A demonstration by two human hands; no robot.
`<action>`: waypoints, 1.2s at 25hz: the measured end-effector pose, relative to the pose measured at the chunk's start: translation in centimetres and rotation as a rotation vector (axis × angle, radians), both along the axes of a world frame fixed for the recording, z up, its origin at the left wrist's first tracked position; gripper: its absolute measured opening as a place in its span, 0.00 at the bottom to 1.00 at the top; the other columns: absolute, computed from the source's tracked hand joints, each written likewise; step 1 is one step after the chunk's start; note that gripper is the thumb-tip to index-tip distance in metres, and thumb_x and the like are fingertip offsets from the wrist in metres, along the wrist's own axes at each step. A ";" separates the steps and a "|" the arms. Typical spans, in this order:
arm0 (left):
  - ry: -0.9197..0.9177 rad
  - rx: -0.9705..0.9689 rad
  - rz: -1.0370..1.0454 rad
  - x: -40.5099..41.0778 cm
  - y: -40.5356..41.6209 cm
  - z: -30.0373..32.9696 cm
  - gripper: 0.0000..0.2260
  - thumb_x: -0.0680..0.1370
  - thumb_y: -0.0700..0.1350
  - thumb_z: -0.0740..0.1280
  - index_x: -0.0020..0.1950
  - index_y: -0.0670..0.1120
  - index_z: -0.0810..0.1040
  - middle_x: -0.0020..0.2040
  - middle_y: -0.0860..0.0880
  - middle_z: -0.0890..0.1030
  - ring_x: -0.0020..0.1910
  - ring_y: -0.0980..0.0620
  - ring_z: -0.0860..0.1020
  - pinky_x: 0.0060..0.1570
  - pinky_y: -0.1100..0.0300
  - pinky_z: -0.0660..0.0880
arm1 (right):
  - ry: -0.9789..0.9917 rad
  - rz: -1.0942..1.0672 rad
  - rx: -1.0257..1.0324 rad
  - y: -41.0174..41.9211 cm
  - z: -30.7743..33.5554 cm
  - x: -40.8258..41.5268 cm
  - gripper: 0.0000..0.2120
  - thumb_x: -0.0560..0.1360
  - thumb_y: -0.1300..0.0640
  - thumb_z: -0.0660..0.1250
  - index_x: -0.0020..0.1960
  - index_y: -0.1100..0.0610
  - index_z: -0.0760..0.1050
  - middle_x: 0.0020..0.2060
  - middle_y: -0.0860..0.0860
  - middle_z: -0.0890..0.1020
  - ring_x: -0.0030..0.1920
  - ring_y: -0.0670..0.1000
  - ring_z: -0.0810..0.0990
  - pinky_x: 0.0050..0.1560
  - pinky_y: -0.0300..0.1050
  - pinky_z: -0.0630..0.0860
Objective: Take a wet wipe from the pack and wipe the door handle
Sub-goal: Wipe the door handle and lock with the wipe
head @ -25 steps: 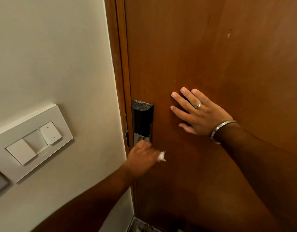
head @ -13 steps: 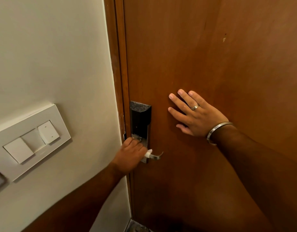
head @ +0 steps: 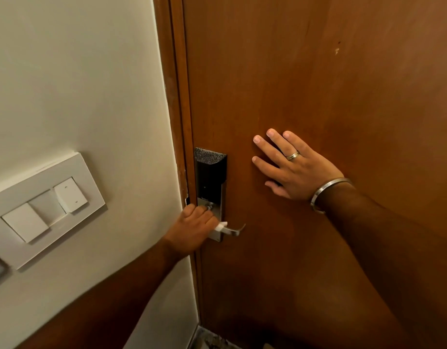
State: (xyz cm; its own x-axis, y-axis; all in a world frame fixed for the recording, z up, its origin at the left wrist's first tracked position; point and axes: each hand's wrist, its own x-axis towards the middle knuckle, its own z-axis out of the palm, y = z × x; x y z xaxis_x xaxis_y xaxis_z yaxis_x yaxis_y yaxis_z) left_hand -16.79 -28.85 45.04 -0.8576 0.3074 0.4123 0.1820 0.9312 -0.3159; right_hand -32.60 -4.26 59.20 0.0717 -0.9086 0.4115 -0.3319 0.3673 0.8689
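A silver lever door handle (head: 233, 230) sticks out to the right from a black and silver lock plate (head: 210, 172) on the brown wooden door (head: 318, 71). My left hand (head: 194, 226) is closed around the inner part of the handle with a white wet wipe (head: 221, 226) in its grip; only a small corner of the wipe shows. My right hand (head: 295, 167) lies flat against the door to the right of the lock, fingers spread, with a ring and a metal bangle. The wipe pack is out of view.
A white switch panel (head: 45, 205) is mounted on the cream wall (head: 79, 71) to the left of the door frame (head: 178, 96). A strip of floor shows at the bottom by the door's edge.
My left hand with the wipe has slid left along the handle from its tip toward the lock plate, uncovering the handle's curved end. My right hand has stayed flat on the door.
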 end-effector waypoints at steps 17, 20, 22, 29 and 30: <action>-0.147 0.259 0.285 0.7 -0.3 -1.4 0.31 0.67 0.41 0.77 0.68 0.38 0.70 0.52 0.40 0.83 0.49 0.42 0.82 0.50 0.49 0.75 | 0.000 0.005 -0.004 -0.1 0.1 0.0 0.30 0.77 0.40 0.56 0.73 0.55 0.67 0.76 0.62 0.63 0.75 0.66 0.63 0.75 0.61 0.58; -0.173 0.299 0.286 0.4 0.5 -1.0 0.29 0.65 0.43 0.79 0.63 0.39 0.74 0.36 0.46 0.83 0.30 0.49 0.80 0.32 0.58 0.76 | 0.005 0.003 -0.003 0.1 0.0 -0.2 0.29 0.77 0.40 0.55 0.73 0.55 0.67 0.76 0.63 0.64 0.75 0.66 0.64 0.74 0.61 0.59; -0.160 0.424 0.318 -0.5 0.6 0.0 0.19 0.72 0.42 0.73 0.61 0.42 0.74 0.33 0.51 0.76 0.27 0.55 0.74 0.28 0.64 0.70 | 0.008 0.003 0.000 0.0 0.0 -0.2 0.29 0.77 0.40 0.54 0.73 0.55 0.67 0.76 0.63 0.63 0.75 0.66 0.63 0.74 0.61 0.58; -0.088 0.550 0.185 -0.3 0.0 0.3 0.06 0.73 0.36 0.71 0.49 0.40 0.78 0.36 0.44 0.81 0.30 0.52 0.75 0.30 0.62 0.68 | -0.012 0.000 -0.001 0.0 -0.3 -0.5 0.30 0.78 0.40 0.54 0.74 0.55 0.65 0.77 0.63 0.61 0.76 0.67 0.61 0.75 0.62 0.57; -0.105 0.549 0.213 -0.5 0.0 0.5 0.05 0.75 0.37 0.69 0.49 0.41 0.78 0.38 0.44 0.81 0.32 0.52 0.74 0.32 0.62 0.68 | -0.012 0.000 0.002 0.0 -0.3 -0.5 0.30 0.78 0.40 0.54 0.74 0.55 0.65 0.77 0.63 0.61 0.76 0.67 0.61 0.75 0.62 0.56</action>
State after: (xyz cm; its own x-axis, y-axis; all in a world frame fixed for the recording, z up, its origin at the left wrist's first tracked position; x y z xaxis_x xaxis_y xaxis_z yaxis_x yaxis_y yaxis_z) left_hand -17.32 -28.90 45.52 -0.9218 -0.1097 0.3717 -0.0223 0.9725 0.2317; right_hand -33.10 -4.29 58.89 0.0670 -0.9094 0.4104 -0.3427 0.3653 0.8655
